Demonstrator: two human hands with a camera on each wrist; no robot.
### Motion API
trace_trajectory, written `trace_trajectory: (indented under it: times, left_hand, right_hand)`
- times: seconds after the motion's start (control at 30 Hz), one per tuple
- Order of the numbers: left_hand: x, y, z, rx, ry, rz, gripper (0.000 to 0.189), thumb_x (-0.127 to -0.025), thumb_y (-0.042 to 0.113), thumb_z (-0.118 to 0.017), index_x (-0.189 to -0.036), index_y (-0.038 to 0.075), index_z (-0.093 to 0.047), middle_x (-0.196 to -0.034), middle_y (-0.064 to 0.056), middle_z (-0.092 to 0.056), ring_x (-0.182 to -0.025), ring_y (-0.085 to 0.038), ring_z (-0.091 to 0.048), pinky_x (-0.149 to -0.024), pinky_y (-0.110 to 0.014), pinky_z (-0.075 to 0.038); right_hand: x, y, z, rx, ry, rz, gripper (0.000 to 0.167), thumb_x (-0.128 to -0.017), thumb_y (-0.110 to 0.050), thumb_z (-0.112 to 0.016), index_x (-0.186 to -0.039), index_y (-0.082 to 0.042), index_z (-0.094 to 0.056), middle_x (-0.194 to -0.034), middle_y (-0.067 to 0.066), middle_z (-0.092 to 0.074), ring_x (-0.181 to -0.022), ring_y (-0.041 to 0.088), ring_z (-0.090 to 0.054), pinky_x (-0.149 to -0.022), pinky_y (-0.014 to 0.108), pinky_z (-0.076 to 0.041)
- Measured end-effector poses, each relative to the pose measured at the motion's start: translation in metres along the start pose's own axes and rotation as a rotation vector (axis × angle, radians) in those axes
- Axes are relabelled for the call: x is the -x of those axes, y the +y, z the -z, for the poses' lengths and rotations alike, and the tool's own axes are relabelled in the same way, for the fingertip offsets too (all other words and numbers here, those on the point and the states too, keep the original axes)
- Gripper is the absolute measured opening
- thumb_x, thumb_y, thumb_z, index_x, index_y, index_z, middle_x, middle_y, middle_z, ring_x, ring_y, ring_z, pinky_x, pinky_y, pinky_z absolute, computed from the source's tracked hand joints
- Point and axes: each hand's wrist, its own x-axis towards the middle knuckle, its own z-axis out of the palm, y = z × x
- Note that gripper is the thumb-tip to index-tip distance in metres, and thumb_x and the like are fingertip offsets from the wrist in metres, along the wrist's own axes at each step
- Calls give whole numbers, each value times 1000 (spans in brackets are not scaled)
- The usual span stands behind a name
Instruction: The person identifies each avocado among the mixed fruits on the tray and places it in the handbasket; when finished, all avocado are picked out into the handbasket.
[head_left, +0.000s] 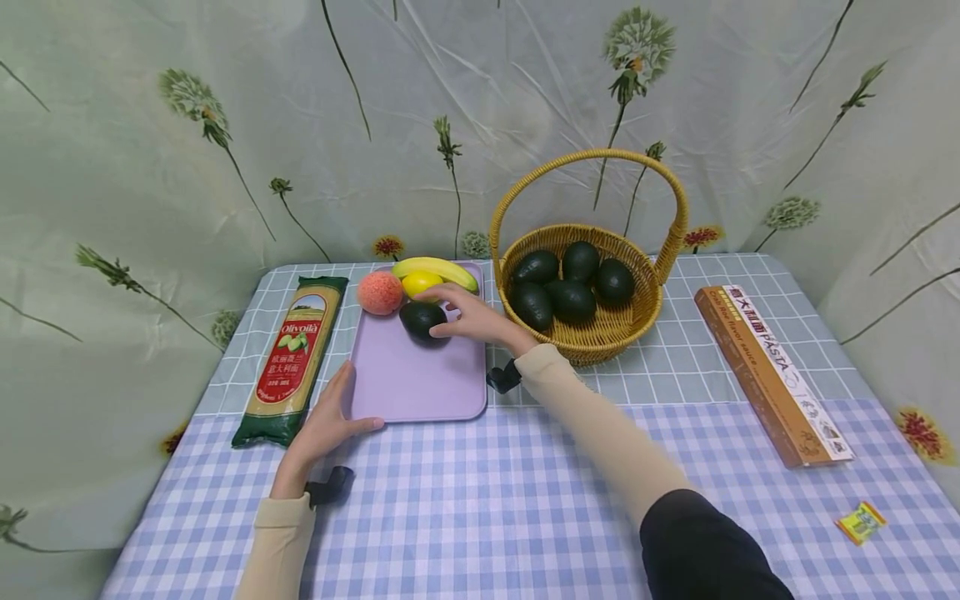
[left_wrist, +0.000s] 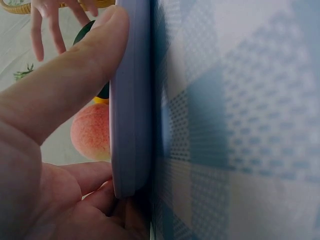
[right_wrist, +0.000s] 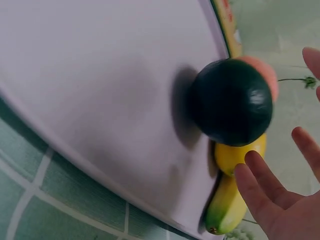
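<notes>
My left hand (head_left: 327,423) holds the near left corner of a lilac tray (head_left: 420,385), thumb along the front rim and fingers at the left side, as the left wrist view shows close up. On the tray sits a dark green avocado (head_left: 422,321), whole and on its own. My right hand (head_left: 477,320) hovers at the avocado's right with thumb and fingers spread; a gap shows between them and the avocado (right_wrist: 232,102) in the right wrist view. Behind it, along the tray's far side, are a peach (head_left: 380,292), a lemon (head_left: 422,283) and a banana (head_left: 438,271).
A wicker basket (head_left: 600,343) with a tall handle holds several avocados (head_left: 572,301) right of the tray. A pasta bag (head_left: 292,358) lies at the left, near my left hand. Farther right are a pasta box (head_left: 772,375) and a small yellow packet (head_left: 861,522).
</notes>
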Motion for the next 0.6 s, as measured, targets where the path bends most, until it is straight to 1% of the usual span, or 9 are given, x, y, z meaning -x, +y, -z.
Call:
trace_trajectory:
  times: [0.1,0.23,0.4,0.47,0.6]
  left_hand:
    - [0,0,0,-1,-3,8,116,-74,30,-82,-151,-4,-2,-155,-29,-3,-141,-45,-4,-110,-61,-8]
    - [0,1,0,-3,-5,10,116,-74,30,-83,-151,-4,-2,-155,-29,-4,-141,-46,-4,-110,-61,-8]
    - [1,0,0,-5,-5,2,115,-75,29,-82,-151,-4,-2,-154,-30,-3,-140,-46,-4,-110,-62,-8]
    - [1,0,0,-4,-6,5,115,-75,30,-82,-151,-4,-2,-155,-30,-3,-140,-46,-3,-110,-62,-8]
    - [1,1,0,-5,-9,12,116,-75,31,-82,-151,-3,-2,-155,-29,-3,-141,-46,-3,-110,-62,-8]
  right_hand:
    - [-5,2,-3,44,-6,-39,57,-88,-13,-69,-140,-8,-47,-144,8,-41,-130,21,-37,-104,44,-37]
    - [-12,5,-6,124,-38,-81,60,-89,-20,-69,-142,-13,-45,-148,7,-37,-133,18,-33,-105,39,-37]
    - [-20,6,-9,246,-78,-111,61,-89,-26,-69,-144,-17,-44,-149,6,-36,-135,19,-31,-110,35,-28]
    - [-22,6,-11,270,-89,-127,61,-89,-26,-69,-144,-19,-44,-149,7,-36,-135,20,-31,-111,36,-26]
    - [-26,8,-15,286,-101,-154,58,-89,-22,-69,-142,-19,-47,-148,8,-36,-134,21,-33,-109,37,-28]
